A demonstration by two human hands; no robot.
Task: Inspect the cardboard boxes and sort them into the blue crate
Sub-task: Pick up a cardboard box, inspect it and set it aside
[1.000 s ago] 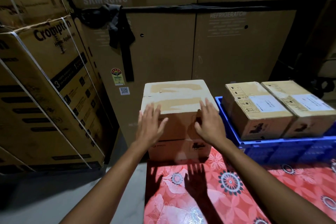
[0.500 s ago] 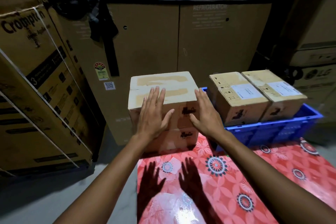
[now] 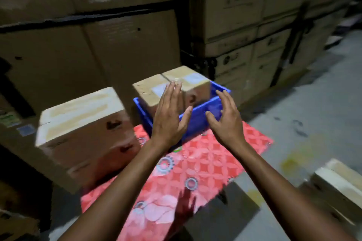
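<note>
A blue crate (image 3: 197,121) stands on a red patterned mat (image 3: 205,164) and holds two brown cardboard boxes with white labels, the left box (image 3: 147,92) and the right box (image 3: 188,77). A stack of two taped cardboard boxes (image 3: 84,123) stands at the mat's left. My left hand (image 3: 169,117) hovers with fingers straight in front of the crate, holding nothing. My right hand (image 3: 225,119) hovers beside it, fingers spread and slightly bent, holding nothing. The frame is blurred.
Tall appliance cartons (image 3: 94,45) wall off the back and left. More strapped cartons (image 3: 264,31) rise at the back right. Another small cardboard box (image 3: 337,184) lies on the grey concrete floor (image 3: 313,113) at the right, near a yellow stain.
The view has swung to the right. Both hands left the top box of the left stack and moved right, now hovering in front of the blue crate.
</note>
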